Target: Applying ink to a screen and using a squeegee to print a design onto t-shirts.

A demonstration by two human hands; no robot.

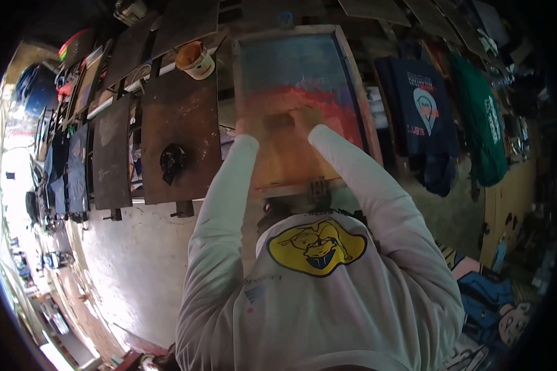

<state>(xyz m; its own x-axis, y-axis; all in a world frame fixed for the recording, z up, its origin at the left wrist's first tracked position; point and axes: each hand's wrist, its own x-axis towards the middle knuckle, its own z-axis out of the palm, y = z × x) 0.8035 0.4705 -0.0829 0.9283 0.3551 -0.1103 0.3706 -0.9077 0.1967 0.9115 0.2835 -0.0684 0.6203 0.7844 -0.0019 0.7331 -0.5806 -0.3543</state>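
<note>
A screen-printing frame point(367, 136) with wooden edges lies before me, its mesh point(284, 62) stained blue at the top, red across the middle and orange toward my body. Both my left hand point(247, 122) and my right hand point(306, 119) are over the middle of it, my arms stretched out in white sleeves. A blurred brownish bar point(278, 121) appears between them; I cannot make out what it is or whether my fingers grip it, as they are smeared. A dark hinge clamp point(319, 189) sits at the frame's near edge.
Dark boards point(111, 157) line the bench at left; one holds a black crumpled lump point(173, 164). An orange-stained bucket point(198, 67) stands behind. A navy printed bag point(414, 93) and green printed fabric point(483, 123) lie on boards at right. A painted figure panel point(495, 309) is lower right.
</note>
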